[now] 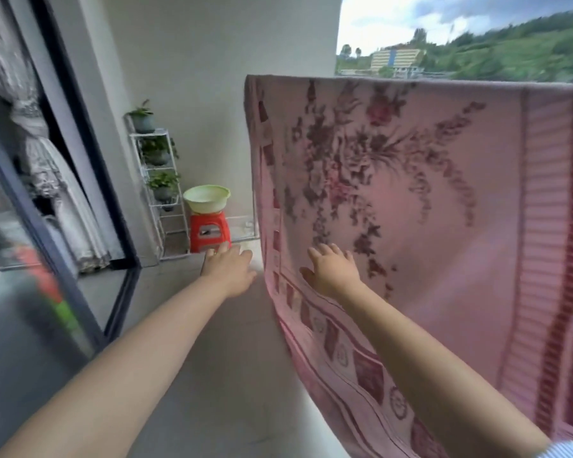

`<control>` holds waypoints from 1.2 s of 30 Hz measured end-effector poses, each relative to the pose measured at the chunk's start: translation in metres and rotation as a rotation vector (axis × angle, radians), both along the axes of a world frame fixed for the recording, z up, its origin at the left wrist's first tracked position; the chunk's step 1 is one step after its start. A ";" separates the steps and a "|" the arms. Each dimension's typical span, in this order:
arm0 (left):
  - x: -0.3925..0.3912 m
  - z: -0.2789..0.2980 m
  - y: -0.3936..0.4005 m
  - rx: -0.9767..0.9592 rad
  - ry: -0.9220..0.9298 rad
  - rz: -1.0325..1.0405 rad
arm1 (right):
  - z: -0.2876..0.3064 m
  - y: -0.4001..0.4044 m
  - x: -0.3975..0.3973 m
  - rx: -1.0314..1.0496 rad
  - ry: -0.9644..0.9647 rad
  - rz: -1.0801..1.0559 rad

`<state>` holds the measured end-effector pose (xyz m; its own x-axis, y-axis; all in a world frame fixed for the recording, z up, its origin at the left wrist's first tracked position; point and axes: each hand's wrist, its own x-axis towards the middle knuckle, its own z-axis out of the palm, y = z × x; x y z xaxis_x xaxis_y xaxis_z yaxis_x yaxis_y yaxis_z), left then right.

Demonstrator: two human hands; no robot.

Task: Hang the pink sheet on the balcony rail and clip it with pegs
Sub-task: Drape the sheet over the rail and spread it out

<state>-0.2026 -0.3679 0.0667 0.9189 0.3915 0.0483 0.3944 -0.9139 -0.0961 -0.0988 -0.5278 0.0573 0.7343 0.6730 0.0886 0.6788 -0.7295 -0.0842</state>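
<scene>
Here's the pink sheet, already draped over the balcony rail on the right and hanging in a broad flowered panel, its near corner swinging down and inward. No pegs visible anywhere, so by my reading the clipping is yet to come. The right hand lies against the cloth low down near the left border, fingers spread and straight, pressing rather than grasping. The left hand reaches out in the air just left of the sheet's edge, fingers extended, holding nothing.

This looks like soft, limp fabric, light enough to shift in a breeze and likely to slide off a smooth rail. The sensible places to take it are the left hem or the fold at the top, where pegs would bite.

Far left in the corner stand a white plant rack with potted greens, a red stool and a pale green basin on top. A dark-framed glass door runs along the left. Nothing stands between hands and sheet.
</scene>
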 end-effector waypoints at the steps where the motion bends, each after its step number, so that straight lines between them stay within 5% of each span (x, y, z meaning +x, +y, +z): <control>1: 0.003 -0.003 0.019 -0.012 0.010 0.014 | -0.002 0.023 0.003 -0.001 0.020 0.017; 22: 0.345 -0.039 0.424 -0.056 -0.027 0.080 | -0.045 0.463 0.349 0.008 0.101 0.070; 36: 0.608 -0.054 0.769 -0.078 0.021 0.031 | -0.056 0.777 0.608 -0.019 0.099 -0.006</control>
<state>0.4055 0.4010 0.0131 0.9070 0.4211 -0.0026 0.4208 -0.9065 -0.0337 0.5090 0.2493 0.0014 0.7430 0.6693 0.0021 0.6632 -0.7358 -0.1369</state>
